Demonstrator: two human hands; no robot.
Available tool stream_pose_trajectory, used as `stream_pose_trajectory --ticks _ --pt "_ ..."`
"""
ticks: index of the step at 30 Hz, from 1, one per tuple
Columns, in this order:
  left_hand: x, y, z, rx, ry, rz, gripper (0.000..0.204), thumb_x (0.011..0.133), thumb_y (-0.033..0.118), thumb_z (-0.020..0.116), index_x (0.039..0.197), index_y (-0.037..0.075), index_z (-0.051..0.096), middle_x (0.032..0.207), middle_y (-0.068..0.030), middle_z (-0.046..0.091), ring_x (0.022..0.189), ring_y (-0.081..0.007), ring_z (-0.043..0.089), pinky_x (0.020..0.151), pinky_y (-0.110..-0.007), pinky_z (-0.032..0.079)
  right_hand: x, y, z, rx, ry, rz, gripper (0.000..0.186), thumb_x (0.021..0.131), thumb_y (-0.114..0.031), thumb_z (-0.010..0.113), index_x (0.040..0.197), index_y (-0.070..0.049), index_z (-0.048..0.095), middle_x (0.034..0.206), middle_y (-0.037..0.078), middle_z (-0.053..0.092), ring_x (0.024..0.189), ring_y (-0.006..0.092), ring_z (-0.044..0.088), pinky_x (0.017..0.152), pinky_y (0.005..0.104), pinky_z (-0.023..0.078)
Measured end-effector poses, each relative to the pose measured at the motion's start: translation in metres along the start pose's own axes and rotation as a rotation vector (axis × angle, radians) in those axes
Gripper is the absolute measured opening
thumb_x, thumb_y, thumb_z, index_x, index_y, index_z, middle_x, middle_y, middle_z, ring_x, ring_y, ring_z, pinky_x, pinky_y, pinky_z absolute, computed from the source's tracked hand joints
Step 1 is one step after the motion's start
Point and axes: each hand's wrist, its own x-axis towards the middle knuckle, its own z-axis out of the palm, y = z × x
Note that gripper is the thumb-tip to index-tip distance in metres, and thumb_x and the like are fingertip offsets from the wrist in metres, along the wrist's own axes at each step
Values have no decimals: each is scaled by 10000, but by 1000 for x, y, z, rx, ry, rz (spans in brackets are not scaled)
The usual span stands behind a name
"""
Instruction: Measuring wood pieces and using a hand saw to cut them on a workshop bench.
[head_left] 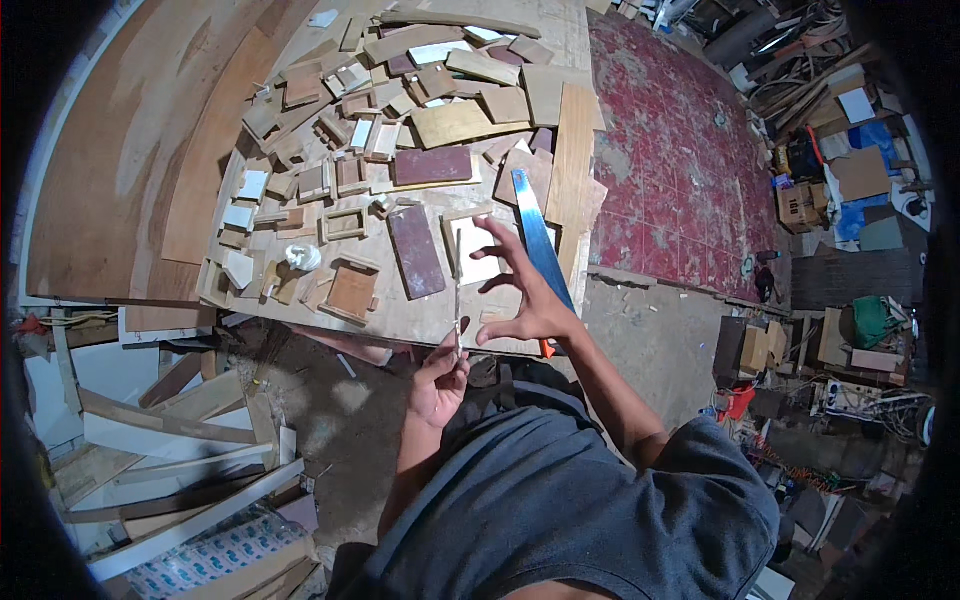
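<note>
My left hand [438,385] grips the lower end of a thin pale strip [459,300] at the front edge of the worktop [330,316]. My right hand [525,295] is open, fingers spread and curved, just right of the strip and over a small white board [472,262] with a wooden edge. A handsaw [535,225] with a blue-looking blade and orange handle lies beside that hand, partly hidden by it. A maroon board [417,255] lies left of the strip.
Small wooden boxes [352,290] and offcuts [470,122] cover much of the worktop. Large plywood sheets [120,140] are at the left. Scrap boards [170,430] pile at lower left. A red tiled floor [670,170] lies to the right, with clutter [850,180] beyond it.
</note>
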Motion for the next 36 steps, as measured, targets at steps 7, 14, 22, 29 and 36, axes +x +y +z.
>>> stream_pose_trajectory --ticks 7,14,22,29,36 --pt "38 -53 43 143 11 -81 780 886 106 681 1544 54 266 991 -17 587 836 -122 609 739 -223 534 -26 -1 -66 -90 16 -136 1489 448 -339 1001 1582 -163 53 1622 141 169 1294 324 447 891 430 527" --pt "62 -72 59 233 32 -113 703 877 116 687 1493 46 357 937 -29 649 859 -160 669 751 -267 550 -41 15 -100 -18 48 -134 1279 583 -316 948 1569 -122 156 1586 119 248 1247 300 487 901 405 542" --pt "83 -66 44 190 37 -233 740 890 113 679 1529 39 315 903 -36 673 841 -157 682 738 -268 558 -35 73 -123 342 265 60 378 993 -171 598 1350 -48 583 1241 94 609 1055 143 587 757 272 538" --pt "97 -50 33 179 -2 -288 782 889 119 682 1545 26 266 897 -47 678 830 -148 681 727 -255 561 -20 99 -132 324 309 197 205 966 -107 637 1136 -1 680 1073 65 649 917 117 610 708 270 557" --pt "114 -41 12 205 43 -311 708 911 149 663 1523 35 326 971 -57 696 887 -159 690 766 -264 570 -13 123 -146 292 244 261 125 937 -77 673 1030 5 686 993 52 662 854 104 613 687 259 551"
